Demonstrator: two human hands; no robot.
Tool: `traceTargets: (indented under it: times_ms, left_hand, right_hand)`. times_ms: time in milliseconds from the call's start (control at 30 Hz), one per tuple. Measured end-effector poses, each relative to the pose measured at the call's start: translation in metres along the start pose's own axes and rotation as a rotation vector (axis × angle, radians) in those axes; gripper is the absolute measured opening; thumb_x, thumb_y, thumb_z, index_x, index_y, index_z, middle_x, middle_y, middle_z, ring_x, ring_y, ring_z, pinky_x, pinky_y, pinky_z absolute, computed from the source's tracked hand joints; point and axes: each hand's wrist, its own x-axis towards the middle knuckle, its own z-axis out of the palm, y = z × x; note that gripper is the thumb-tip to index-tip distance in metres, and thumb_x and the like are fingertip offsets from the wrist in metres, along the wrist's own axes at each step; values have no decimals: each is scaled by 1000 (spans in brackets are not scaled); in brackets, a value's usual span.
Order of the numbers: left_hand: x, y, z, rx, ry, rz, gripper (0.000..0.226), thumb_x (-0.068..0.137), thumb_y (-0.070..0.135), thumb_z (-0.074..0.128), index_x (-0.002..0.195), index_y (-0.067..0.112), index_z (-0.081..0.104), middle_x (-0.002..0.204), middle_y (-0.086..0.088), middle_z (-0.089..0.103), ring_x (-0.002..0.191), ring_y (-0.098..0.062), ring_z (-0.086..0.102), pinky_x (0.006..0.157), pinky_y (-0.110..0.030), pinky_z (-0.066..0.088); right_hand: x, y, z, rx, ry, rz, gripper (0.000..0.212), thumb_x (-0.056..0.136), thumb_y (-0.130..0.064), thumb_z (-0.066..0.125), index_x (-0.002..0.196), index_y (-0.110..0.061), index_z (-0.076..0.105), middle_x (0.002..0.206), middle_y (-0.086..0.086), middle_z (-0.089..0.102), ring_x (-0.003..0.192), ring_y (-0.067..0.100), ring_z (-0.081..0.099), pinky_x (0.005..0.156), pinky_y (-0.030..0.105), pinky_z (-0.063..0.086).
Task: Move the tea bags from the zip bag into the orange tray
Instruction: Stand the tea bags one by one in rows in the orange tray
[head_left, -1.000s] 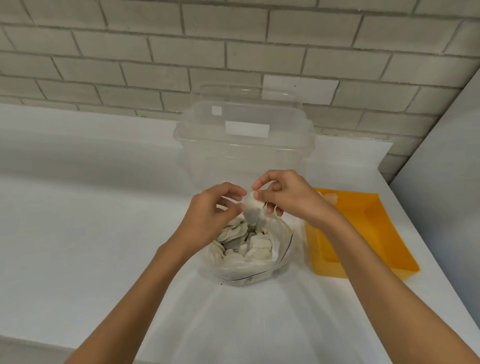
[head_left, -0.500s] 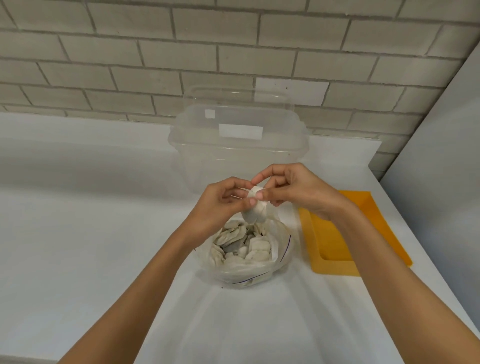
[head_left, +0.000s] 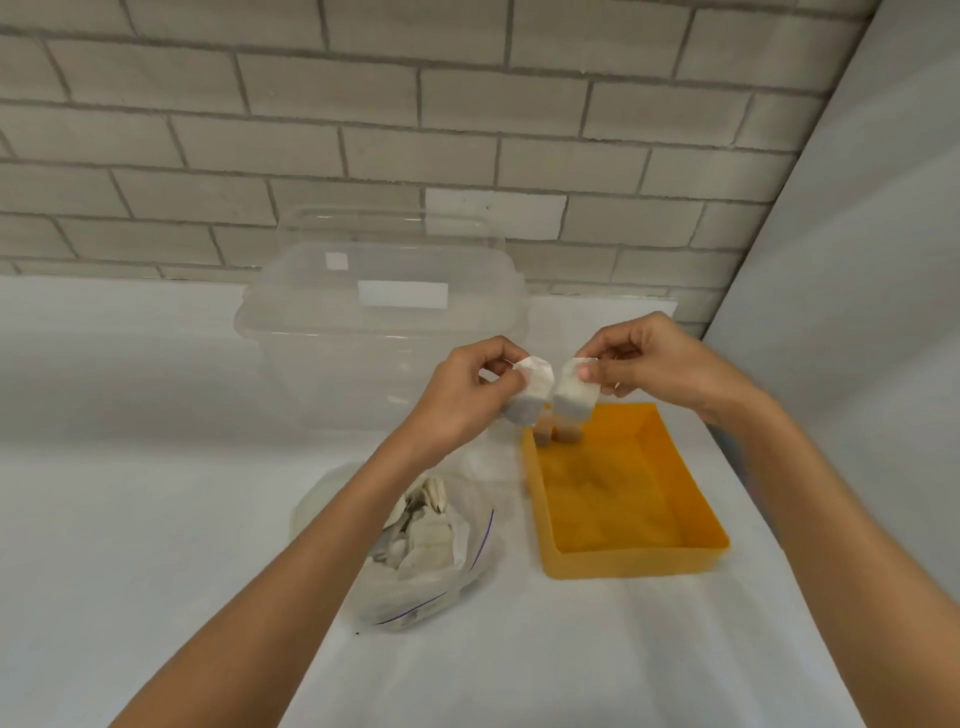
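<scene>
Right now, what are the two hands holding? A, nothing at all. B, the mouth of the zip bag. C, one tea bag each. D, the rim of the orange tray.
C: the left hand pinches a tea bag and the right hand pinches a second tea bag, side by side in the air by the far end of the orange tray; neither hand touches the zip bag.

Clear lidded plastic bin (head_left: 382, 332) on white counter (head_left: 130, 493), against grey brick wall (head_left: 363, 114)
</scene>
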Motion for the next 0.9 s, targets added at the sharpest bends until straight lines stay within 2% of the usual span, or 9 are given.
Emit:
traceTargets:
  times_ms: [67,167,267,367,433,533,633,800,900]
  left_hand:
    - [11,6,15,26,-2,9,8,90,23,61,91,21,69,84,4,61,75,-16,58,78,-43,55]
    - [26,14,34,54,-1,37,12,91,26,62,92,16,69,85,6,63,74,-10,56,70,-23,49]
    - [37,16,49,120,6,63,11,90,23,64,93,15,69,86,4,65,74,-7,57,61,-8,44]
    - [47,11,63,205,-21,68,12,89,19,63,101,20,66,86,0,65,76,-14,61,64,-18,52]
    - [53,3,74,289,-69,56,21,90,16,59,108,26,62,90,-1,63,83,-19,62,72,-30,54]
    - [63,-9,92,414,-135,19,22,93,18,53,111,30,60,100,-2,61,87,-20,60,70,-31,54]
    - [71,-18,107,516,-163,-24,17,94,21,54,109,23,62,108,-3,63,85,-16,55,61,-20,44]
    - [81,-31,114,617,-186,-76,17,91,24,58,106,17,63,109,-4,64,96,-21,59,79,-35,53]
    - [84,-37,111,624,-169,-101,15,90,21,59,103,17,64,108,-2,64,98,-21,59,84,-38,53]
  right_hand:
    - [3,17,-17,-126,48,-10,8,85,-17,69,93,-15,73,79,0,69,65,9,62,61,20,52]
    - [11,49,-33,-291,81,-20,6,87,-16,66,91,-17,71,82,-2,70,63,8,64,54,8,45]
    - [25,86,-33,-449,63,17,13,87,-13,64,96,-12,73,90,1,71,69,7,61,59,7,41]
    - [35,119,-26,-536,13,55,18,87,-9,61,100,-11,73,101,5,70,84,13,61,68,15,44]
    - [40,134,-21,-573,-9,88,17,86,-8,61,99,-13,71,104,6,69,89,17,62,76,27,52]
    - [43,144,-14,-617,-15,131,15,89,-12,61,100,-15,69,107,6,65,93,21,62,83,38,55]
    - [44,149,-7,-651,-15,137,17,92,-18,57,105,-17,69,109,5,66,94,23,62,84,38,54]
    - [45,151,1,-577,-24,97,18,92,-20,58,104,-15,71,103,5,67,88,22,61,79,34,53]
    - [47,150,8,-556,-11,60,19,93,-18,56,104,-15,71,104,5,66,89,22,61,77,33,53]
